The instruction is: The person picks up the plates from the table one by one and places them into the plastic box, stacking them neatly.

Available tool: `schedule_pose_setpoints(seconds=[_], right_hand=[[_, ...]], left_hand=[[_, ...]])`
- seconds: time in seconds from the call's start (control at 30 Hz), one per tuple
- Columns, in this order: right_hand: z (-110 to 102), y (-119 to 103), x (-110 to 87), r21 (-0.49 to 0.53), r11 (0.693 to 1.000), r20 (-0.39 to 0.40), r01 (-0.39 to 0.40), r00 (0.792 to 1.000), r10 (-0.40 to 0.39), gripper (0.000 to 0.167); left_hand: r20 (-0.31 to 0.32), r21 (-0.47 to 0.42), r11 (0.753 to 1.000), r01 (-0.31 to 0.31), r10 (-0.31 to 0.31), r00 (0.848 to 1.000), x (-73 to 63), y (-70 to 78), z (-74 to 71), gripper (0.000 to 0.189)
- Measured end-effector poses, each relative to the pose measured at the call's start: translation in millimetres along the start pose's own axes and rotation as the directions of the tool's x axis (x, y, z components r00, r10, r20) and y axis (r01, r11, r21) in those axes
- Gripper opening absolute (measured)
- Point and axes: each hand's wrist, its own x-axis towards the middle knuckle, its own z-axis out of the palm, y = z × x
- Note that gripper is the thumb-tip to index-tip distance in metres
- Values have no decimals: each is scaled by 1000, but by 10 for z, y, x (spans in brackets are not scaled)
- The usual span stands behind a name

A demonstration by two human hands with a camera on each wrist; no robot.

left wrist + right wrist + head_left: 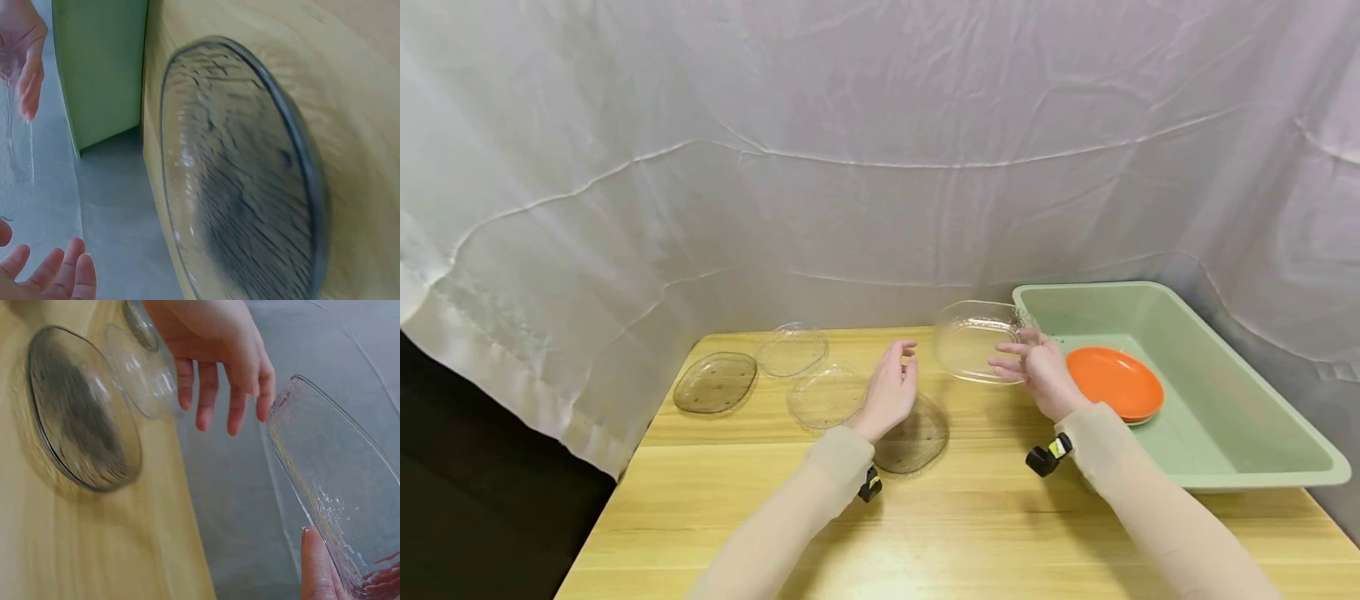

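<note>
My right hand (1051, 375) grips the right end of a clear, textured glass plate (958, 343), holding it up above the table beside the green basin. In the right wrist view its thumb (319, 565) lies against the rim of the clear plate (337, 469). To the left of that plate, my left hand (891, 390) hovers with loosely bent fingers and nothing in them. Below the left hand sits a smoky grey glass plate (917, 437), partly hidden by the hand and wrist in the head view; it also fills the middle of the left wrist view (244, 181).
Two clear plates, one at the back (792, 350) and one nearer (823, 396), and a brownish plate (716, 383) lie on the wooden table (715, 517). At right stands a green basin (1247, 367) holding an orange plate (1115, 382). A grey curtain (880, 217) hangs behind.
</note>
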Motion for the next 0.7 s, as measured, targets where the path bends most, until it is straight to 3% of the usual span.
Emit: schedule_pose_setpoints(seconds=[0.17,0.4,0.6,0.7], right_hand=[[-209,-141,-40,54,998,-1,11,1000,-11,89],[-516,-303,-65,178,984,4,2,1000,-2,85],[-786,-378,-76,198,980,-3,26,1000,-26,75],[-900,-388,-62,217,976,-11,32,999,-30,77]], left_hand=[[52,41,998,-38,36,998,25,121,109,38],[97,134,978,-160,148,984,50,307,298,38],[172,239,934,-266,229,958,78,496,497,39],[201,294,900,-323,272,941,83,569,595,39]])
